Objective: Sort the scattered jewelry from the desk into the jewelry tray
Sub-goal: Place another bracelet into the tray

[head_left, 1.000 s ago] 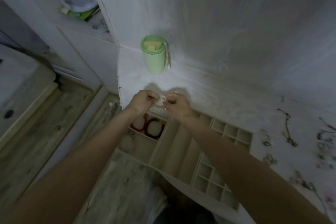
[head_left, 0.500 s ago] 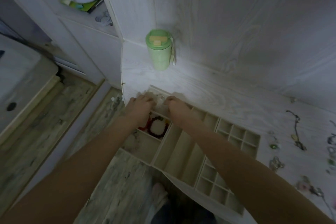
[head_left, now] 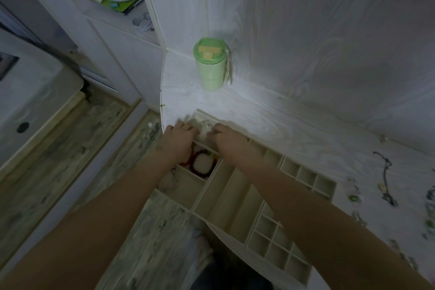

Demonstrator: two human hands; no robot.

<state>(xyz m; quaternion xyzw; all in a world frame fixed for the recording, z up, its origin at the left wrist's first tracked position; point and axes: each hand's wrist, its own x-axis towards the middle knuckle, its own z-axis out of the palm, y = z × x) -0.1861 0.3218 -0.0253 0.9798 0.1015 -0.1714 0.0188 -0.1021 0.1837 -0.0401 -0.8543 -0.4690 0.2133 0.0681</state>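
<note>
1. At the far left corner of the jewelry tray (head_left: 237,195), the left hand (head_left: 180,135) and the right hand (head_left: 227,136) meet over a pale small jewelry piece (head_left: 207,125), probably to lay it in that compartment.
2. Fingers curl downward; whether they pinch the piece cannot be told.
3. Beaded bracelets (head_left: 202,163) lie in the next compartment.
4. More scattered jewelry (head_left: 386,179) waits on the desk (head_left: 294,129), right of the tray.
5. A green cup (head_left: 210,66) stands behind, well apart.

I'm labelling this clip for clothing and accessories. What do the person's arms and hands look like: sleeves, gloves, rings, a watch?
Both forearms are bare right up to the frame edge, with no sleeve in view. The left hand and the right hand wear no gloves. No watch or bracelet shows at either wrist. The picture is dim and blurred, so rings cannot be ruled out.
</note>
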